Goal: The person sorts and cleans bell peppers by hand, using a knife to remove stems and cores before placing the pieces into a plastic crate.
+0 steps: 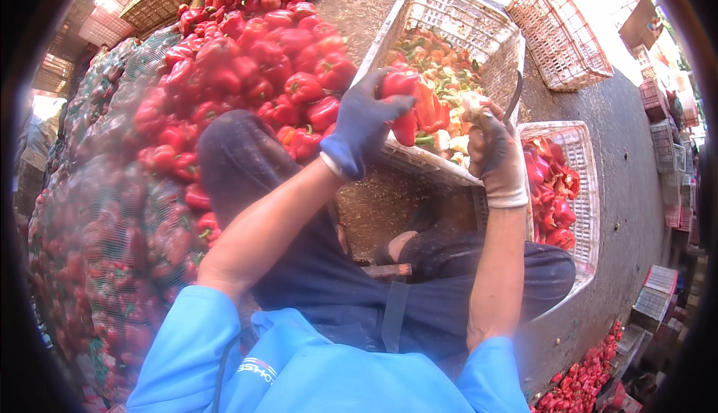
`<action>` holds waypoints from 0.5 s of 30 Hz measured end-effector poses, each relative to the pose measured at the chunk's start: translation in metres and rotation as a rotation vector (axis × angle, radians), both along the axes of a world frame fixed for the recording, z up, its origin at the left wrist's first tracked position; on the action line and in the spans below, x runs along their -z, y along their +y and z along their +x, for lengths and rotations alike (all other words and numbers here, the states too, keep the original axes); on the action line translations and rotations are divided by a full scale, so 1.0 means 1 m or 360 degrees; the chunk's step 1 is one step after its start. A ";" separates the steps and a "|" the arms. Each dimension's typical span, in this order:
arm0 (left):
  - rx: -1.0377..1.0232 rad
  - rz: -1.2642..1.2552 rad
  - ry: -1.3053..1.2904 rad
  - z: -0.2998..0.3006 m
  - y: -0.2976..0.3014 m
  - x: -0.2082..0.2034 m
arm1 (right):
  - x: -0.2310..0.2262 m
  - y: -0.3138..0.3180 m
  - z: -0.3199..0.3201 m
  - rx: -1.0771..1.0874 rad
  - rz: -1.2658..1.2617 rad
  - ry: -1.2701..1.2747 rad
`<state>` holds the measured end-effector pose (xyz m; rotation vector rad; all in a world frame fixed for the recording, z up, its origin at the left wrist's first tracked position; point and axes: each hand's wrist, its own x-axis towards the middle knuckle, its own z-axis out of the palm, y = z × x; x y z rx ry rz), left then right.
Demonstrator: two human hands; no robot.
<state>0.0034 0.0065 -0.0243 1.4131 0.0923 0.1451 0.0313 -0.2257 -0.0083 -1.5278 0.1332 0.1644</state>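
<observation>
My left hand (359, 125), in a blue-grey work glove, is closed around a red bell pepper (404, 102) that looks broken open. It hangs over the near side of a white plastic crate (437, 160). Scraps, seeds and pale pepper cores (441, 54) lie in that crate. Just right of the pepper, my right hand (495, 147), in a dark glove with a white cuff, pinches a pale pepper core (473, 105). A second white crate (591, 188), beside my right knee, contains red hollowed pepper pieces (550, 188).
Whole red peppers (262, 61) are heaped at my left knee. Beyond them stand full mesh sacks (105, 241), partly blurred. Another slatted crate (557, 35) stands at the far right. More red peppers (583, 372) lie on the floor (628, 158) at the lower right.
</observation>
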 end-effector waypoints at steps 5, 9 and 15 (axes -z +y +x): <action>0.0176 -0.0619 0.0120 0.005 0.007 -0.001 | 0.071 -0.050 0.016 -0.0262 -0.0446 -0.0272; 0.0292 -0.0706 0.0049 0.000 0.000 -0.007 | 0.078 -0.019 0.008 -0.0599 0.0061 -0.0099; 0.0403 -0.0762 0.0172 -0.001 0.001 -0.010 | 0.008 0.020 -0.015 -0.0103 0.0304 0.0396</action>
